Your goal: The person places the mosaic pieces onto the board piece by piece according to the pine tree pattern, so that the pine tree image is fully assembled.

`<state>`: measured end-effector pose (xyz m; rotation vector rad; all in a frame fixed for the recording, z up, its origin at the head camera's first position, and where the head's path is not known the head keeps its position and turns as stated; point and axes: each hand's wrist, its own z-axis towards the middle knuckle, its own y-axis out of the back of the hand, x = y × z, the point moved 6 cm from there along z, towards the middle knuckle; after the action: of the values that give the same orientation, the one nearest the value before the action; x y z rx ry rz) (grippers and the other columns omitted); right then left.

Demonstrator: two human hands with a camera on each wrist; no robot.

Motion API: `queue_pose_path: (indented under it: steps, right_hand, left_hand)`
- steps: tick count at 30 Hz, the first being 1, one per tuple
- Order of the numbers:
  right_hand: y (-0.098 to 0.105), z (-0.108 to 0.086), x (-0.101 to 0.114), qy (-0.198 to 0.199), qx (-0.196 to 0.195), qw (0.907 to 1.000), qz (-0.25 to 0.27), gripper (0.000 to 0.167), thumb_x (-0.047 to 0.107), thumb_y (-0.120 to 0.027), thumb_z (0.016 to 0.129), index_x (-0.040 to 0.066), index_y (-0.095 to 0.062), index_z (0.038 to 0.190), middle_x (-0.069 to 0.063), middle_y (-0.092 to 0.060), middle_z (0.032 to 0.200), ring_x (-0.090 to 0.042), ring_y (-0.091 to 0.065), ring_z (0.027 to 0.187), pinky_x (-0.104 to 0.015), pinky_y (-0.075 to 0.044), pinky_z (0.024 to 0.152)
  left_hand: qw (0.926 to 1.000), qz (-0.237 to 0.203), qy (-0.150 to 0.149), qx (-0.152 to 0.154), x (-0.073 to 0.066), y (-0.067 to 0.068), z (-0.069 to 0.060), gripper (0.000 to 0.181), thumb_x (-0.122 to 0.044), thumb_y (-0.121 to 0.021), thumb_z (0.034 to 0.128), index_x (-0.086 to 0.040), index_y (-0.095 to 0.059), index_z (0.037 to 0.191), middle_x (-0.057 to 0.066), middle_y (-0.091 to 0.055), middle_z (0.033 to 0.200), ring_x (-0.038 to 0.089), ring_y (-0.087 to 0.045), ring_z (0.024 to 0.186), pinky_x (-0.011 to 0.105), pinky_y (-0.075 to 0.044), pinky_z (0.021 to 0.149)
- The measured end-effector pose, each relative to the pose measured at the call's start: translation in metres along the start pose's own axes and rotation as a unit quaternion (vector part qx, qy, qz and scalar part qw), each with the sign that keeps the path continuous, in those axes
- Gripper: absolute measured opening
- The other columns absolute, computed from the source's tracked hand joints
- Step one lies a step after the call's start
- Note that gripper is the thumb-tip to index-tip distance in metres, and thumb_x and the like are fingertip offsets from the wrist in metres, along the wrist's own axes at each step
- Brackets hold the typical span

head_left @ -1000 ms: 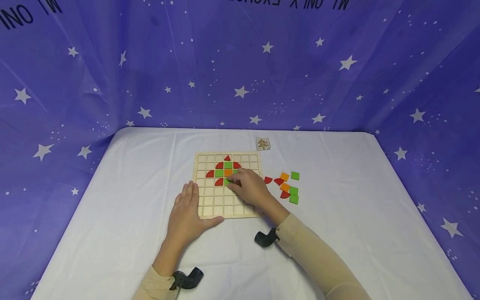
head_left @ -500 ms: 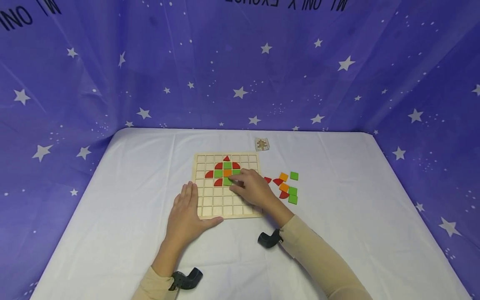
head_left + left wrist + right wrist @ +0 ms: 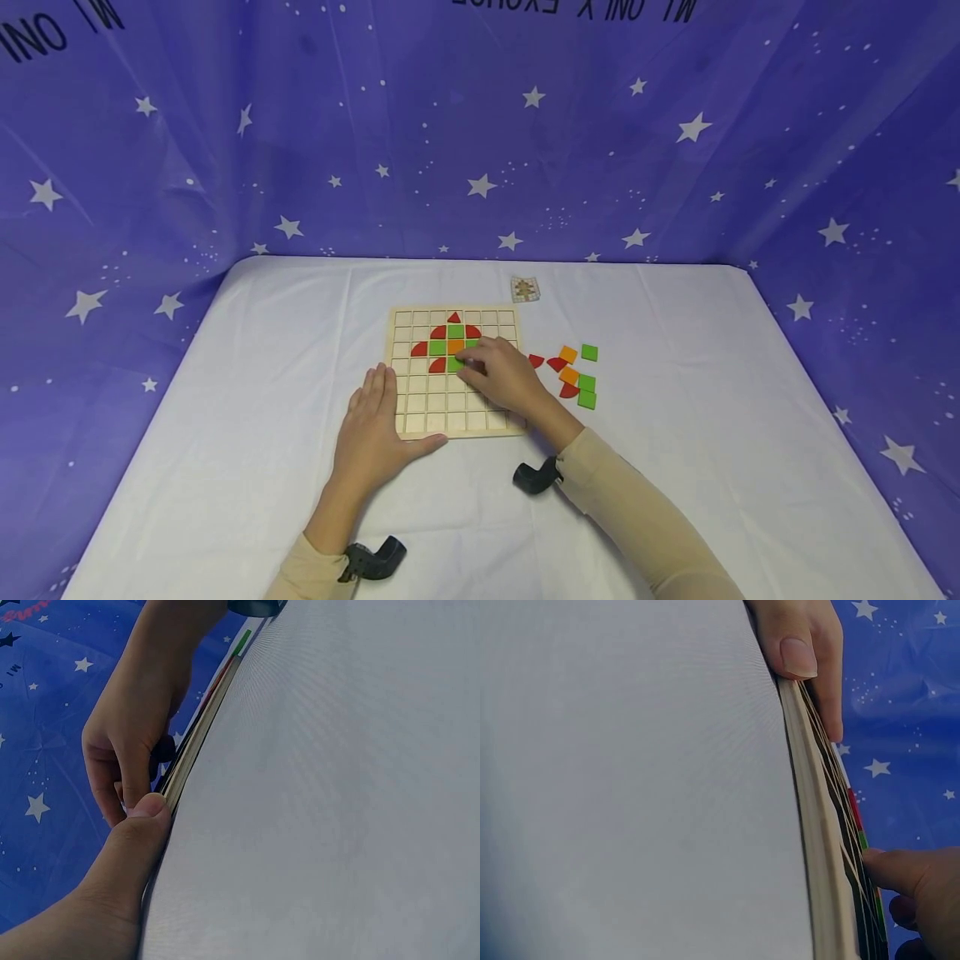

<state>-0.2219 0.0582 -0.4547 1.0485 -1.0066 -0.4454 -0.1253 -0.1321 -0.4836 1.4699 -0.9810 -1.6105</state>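
Observation:
A wooden grid board (image 3: 447, 433) lies on the table with red, green and orange tiles in its upper half. My left hand (image 3: 369, 443) rests at its near left corner, fingers straight along the left side and thumb (image 3: 142, 817) against the front edge. Over the board, my right hand (image 3: 504, 379) has its curled index finger and thumb at a green square tile (image 3: 453, 364) lying in a cell under the orange square (image 3: 456, 346). Its thumb (image 3: 889, 868) touches the board's top near green in the right wrist view. The hand hides some cells to the right.
Right of the board lie loose tiles: red quarter-rounds (image 3: 569, 390), orange squares (image 3: 568, 376) and green squares (image 3: 589, 352). Behind the board's right corner is a small card (image 3: 525, 289) with a tree-like pattern. A starry purple sheet (image 3: 480, 150) hangs beyond the white tabletop (image 3: 675, 375).
My right hand shifts slightly right and then a little back, its fingertips staying by the same green tile. My left hand and the loose tiles keep their places.

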Motion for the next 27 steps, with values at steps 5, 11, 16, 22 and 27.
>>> queue_pose_path:
  steps: [5, 11, 16, 22, 27]
  right_hand:
    - [0.000, 0.000, 0.001, -0.003, -0.001, 1.0000, 0.005, 0.024, 0.033, -0.070, 0.093, 0.026, -0.075, 0.115, 0.012, -0.065, 0.087, -0.007, -0.052, 0.080, -0.022, -0.047, 0.066]
    - [0.002, -0.002, 0.000, -0.010, -0.005, 0.9999, 0.008, 0.023, 0.033, -0.069, 0.093, 0.025, -0.075, 0.114, 0.013, -0.061, 0.082, -0.007, -0.051, 0.078, -0.023, -0.045, 0.063]
    - [0.014, -0.012, -0.010, -0.033, -0.032, 0.9989, 0.006, 0.025, 0.035, -0.066, 0.094, 0.024, -0.074, 0.115, 0.012, -0.056, 0.078, -0.010, -0.050, 0.077, -0.025, -0.042, 0.062]
    - [0.039, -0.032, -0.043, -0.080, -0.092, 0.9922, -0.026, 0.028, 0.033, -0.067, 0.093, 0.019, -0.073, 0.117, 0.006, -0.053, 0.073, -0.015, -0.045, 0.073, -0.027, -0.036, 0.055]
    - [0.054, -0.047, -0.068, -0.130, -0.124, 0.9827, -0.046, 0.030, 0.034, -0.070, 0.090, 0.017, -0.073, 0.115, 0.004, -0.053, 0.073, -0.018, -0.045, 0.075, -0.028, -0.035, 0.056]
  left_hand:
    - [1.0000, 0.001, 0.000, 0.000, 0.001, -0.001, 0.000, 0.138, -0.092, -0.058, 0.0639, 0.000, -0.014, 0.158, 0.018, -0.011, 0.167, 0.035, -0.011, 0.155, 0.051, -0.018, 0.125]
    - [1.0000, -0.003, 0.000, 0.002, 0.000, -0.002, 0.000, 0.138, -0.091, -0.058, 0.0643, 0.000, -0.015, 0.158, 0.018, -0.011, 0.167, 0.035, -0.011, 0.155, 0.051, -0.018, 0.125]
    - [1.0000, -0.002, 0.001, 0.004, 0.000, -0.003, 0.000, 0.138, -0.092, -0.057, 0.0643, 0.000, -0.014, 0.158, 0.018, -0.011, 0.167, 0.035, -0.011, 0.155, 0.051, -0.018, 0.125]
    - [1.0000, -0.003, 0.000, 0.001, 0.000, -0.001, 0.000, 0.137, -0.089, -0.061, 0.0647, 0.000, -0.014, 0.158, 0.018, -0.011, 0.167, 0.036, -0.011, 0.155, 0.052, -0.018, 0.125]
    - [1.0000, -0.003, 0.000, 0.000, -0.001, 0.000, -0.001, 0.137, -0.087, -0.063, 0.0650, 0.001, -0.015, 0.158, 0.019, -0.011, 0.167, 0.037, -0.011, 0.155, 0.052, -0.017, 0.124]
